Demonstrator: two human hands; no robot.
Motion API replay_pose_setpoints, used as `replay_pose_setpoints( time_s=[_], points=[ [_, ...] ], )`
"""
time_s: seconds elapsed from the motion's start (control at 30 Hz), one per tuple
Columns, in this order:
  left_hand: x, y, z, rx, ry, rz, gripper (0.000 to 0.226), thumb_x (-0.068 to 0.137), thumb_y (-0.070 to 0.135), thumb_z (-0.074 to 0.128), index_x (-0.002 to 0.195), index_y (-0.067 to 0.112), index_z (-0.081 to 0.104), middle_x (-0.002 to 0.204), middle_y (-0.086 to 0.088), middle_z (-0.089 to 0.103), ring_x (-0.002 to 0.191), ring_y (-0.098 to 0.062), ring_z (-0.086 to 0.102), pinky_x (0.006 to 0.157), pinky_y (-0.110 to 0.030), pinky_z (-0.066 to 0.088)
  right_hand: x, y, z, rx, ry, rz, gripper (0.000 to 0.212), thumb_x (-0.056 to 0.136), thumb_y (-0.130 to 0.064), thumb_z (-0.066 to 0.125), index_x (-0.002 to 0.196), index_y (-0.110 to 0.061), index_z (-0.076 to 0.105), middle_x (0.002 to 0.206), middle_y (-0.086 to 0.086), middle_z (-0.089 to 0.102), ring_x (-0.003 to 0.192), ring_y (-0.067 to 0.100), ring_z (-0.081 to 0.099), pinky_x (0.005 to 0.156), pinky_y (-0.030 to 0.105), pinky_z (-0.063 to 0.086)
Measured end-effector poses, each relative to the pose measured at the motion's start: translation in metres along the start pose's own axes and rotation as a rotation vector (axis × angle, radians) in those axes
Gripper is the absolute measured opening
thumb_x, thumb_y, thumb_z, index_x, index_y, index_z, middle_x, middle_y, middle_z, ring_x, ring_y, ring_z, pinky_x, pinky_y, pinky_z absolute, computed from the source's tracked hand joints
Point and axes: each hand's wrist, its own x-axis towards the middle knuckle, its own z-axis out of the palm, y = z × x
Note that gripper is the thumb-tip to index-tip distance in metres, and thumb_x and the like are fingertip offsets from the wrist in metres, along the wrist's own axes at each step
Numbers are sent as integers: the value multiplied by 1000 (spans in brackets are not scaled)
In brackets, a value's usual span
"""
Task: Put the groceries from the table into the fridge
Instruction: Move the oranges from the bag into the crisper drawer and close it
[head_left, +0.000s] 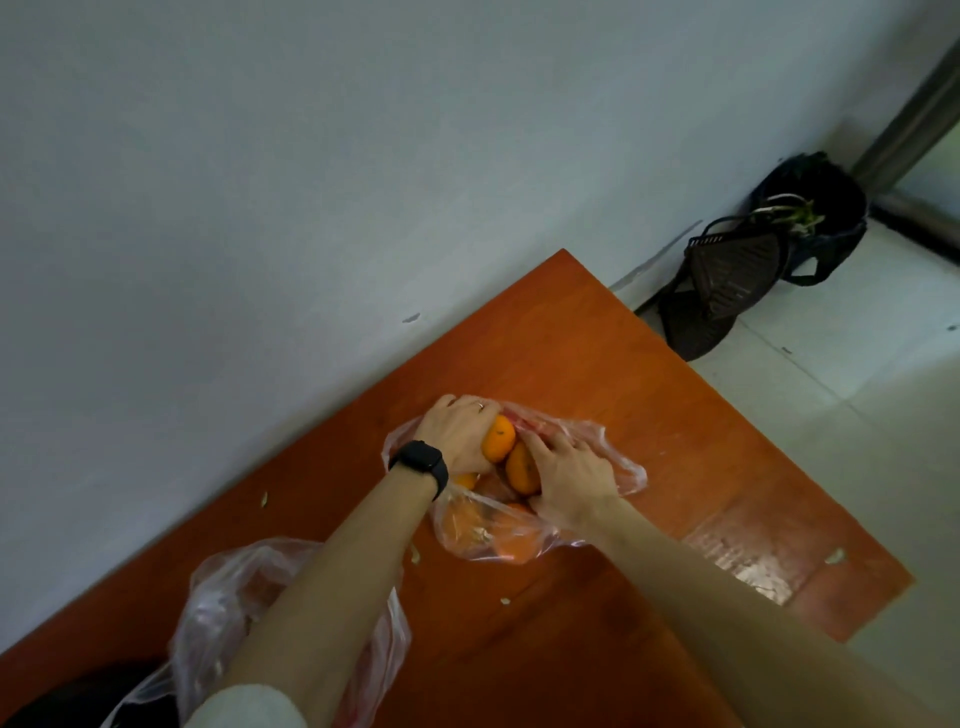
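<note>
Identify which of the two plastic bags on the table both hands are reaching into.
The farther bag, holding oranges: the left hand and right hand each grip one. The nearer bag lies under the left forearm, untouched.

Looks like a home, prob. a plain kitchen/dining corner: orange-brown wooden worktop (597, 364) pushed vs. a bare pale wall (311, 182), light tiled floor (857, 389). Thin plastic shopping bags (488, 525) w/ oranges (498, 439) sit on it. Dark baskets (727, 280) and a black bag w/ greens (815, 208) lie in the floor corner.
</note>
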Motion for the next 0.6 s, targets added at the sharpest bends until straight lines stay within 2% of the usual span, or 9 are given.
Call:
replay_pose_setpoints(
  time_s=[0.1, 0.2, 0.27, 0.33, 0.4, 0.5, 0.6],
  points=[
    [-20, -2, -13, -259, 57, -18, 81, 69, 46, 78, 141, 29, 47, 144, 4, 53, 132, -20, 48, 106, -42, 42, -4, 6, -10, 168, 12, -4, 89, 76, -50, 73, 149, -34, 24, 144, 2, 51, 121, 33, 57, 94, 48, 54],
    [-53, 1, -25, -490, 120, -81, 88, 64, 53, 83, 142, 37, 45, 144, 10, 52, 128, -15, 51, 99, -37, 48, -19, 10, -30, 355, 26, -34, 92, 71, -47, 79, 148, -33, 31, 138, -3, 57, 124, 25, 55, 99, 40, 50],
    [-74, 6, -34, -642, 182, -116, 82, 65, 54, 85, 137, 41, 48, 128, 16, 60, 112, -8, 57, 82, -21, 47, -33, 13, -51, 459, 69, -54, 87, 71, -39, 85, 145, -30, 40, 132, -10, 55, 123, 16, 52, 101, 35, 47],
    [-103, 14, -45, -751, 263, -146, 77, 67, 52, 86, 135, 41, 51, 119, 21, 61, 105, -2, 58, 71, -7, 38, -60, 12, -73, 547, 84, -34, 87, 72, -36, 87, 145, -32, 40, 131, -14, 49, 120, 11, 49, 101, 34, 45],
    [-123, 19, -57, -835, 305, -164, 79, 68, 52, 86, 137, 38, 51, 122, 21, 57, 107, 0, 54, 72, -4, 37, -84, 14, -91, 633, 92, -30, 86, 71, -37, 88, 142, -39, 40, 134, -13, 51, 122, 14, 52, 101, 36, 47],
    [-147, 28, -75, -979, 342, -159, 75, 68, 48, 87, 134, 37, 53, 126, 20, 55, 113, -2, 53, 88, -16, 44, -130, 14, -110, 839, 110, -58, 77, 71, -27, 89, 134, -43, 48, 130, -10, 55, 117, 15, 57, 97, 44, 54],
    [-166, 51, -97, -1012, 387, -86, 70, 66, 48, 87, 128, 43, 54, 119, 27, 55, 110, 2, 56, 83, -12, 45, -192, 17, -122, 1010, 154, -53, 71, 74, -18, 88, 129, -45, 52, 128, -8, 54, 109, 19, 64, 80, 36, 61]
  ],
)
